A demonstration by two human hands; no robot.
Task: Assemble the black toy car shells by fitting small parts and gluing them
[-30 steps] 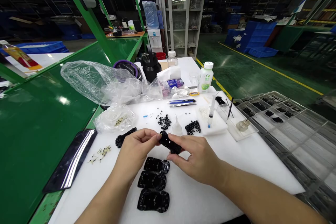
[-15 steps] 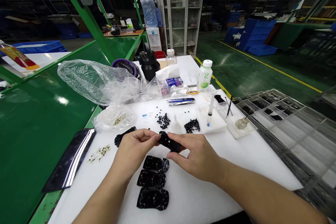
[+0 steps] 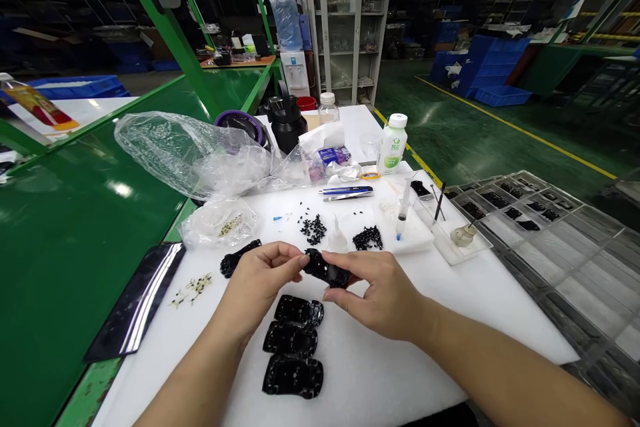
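My right hand (image 3: 383,290) grips a black model car chassis (image 3: 326,269) between thumb and fingers, above the white tabletop. At the left end of this chassis, the thumb and fingertips of my left hand (image 3: 267,277) are pinched together; whatever they hold is too small or hidden to make out. Below the hands, three more black chassis (image 3: 293,375) lie in a column. Another black car part (image 3: 235,259) rests behind my left hand, partly covered by it. Beyond the hands are two heaps of tiny black parts (image 3: 313,230) (image 3: 367,238), with a white nozzle bottle (image 3: 337,237) between them.
Small pale parts (image 3: 193,288) lie at left, near a clear plastic bag (image 3: 220,223). Tweezers and a blue pen-like tool (image 3: 345,191) lie farther back. A syringe (image 3: 403,213), a small tray (image 3: 463,250) and a white bottle (image 3: 393,143) stand at right, beside a compartmented tray (image 3: 565,267).
The view has shifted slightly. The chassis stays in my right hand, tilted a little differently, and my left fingertips remain pinched at its left end.
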